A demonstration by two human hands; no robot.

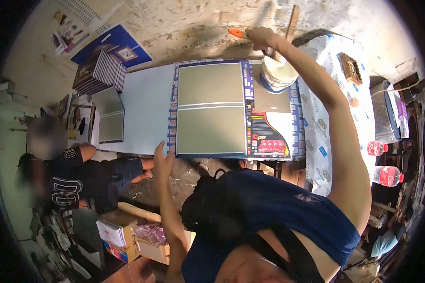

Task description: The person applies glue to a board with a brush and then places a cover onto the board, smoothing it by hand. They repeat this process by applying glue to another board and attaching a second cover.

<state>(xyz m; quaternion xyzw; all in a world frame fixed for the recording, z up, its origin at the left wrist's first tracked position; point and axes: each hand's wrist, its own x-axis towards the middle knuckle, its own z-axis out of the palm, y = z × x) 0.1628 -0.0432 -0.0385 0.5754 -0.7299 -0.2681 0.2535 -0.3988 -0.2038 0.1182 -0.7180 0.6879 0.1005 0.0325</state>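
Observation:
My right hand [263, 38] is closed round the orange handle of a brush [275, 54], whose bristle end is at the mouth of a white bucket [279, 75]. A wooden stick [293, 22] stands up out of the same bucket. At the front edge of the table, my left hand [164, 160] has its fingers apart and holds nothing. Beside it lies a cover with two grey-brown boards [211, 129], a pale strip between them and blue edges around them.
A stack of books [99, 73] and a smaller folded cover [111, 115] are at the left. Another person [71, 179] is at the table's left end. Plastic bottles [387, 176] are at the right. Boxes [123, 238] stand below left.

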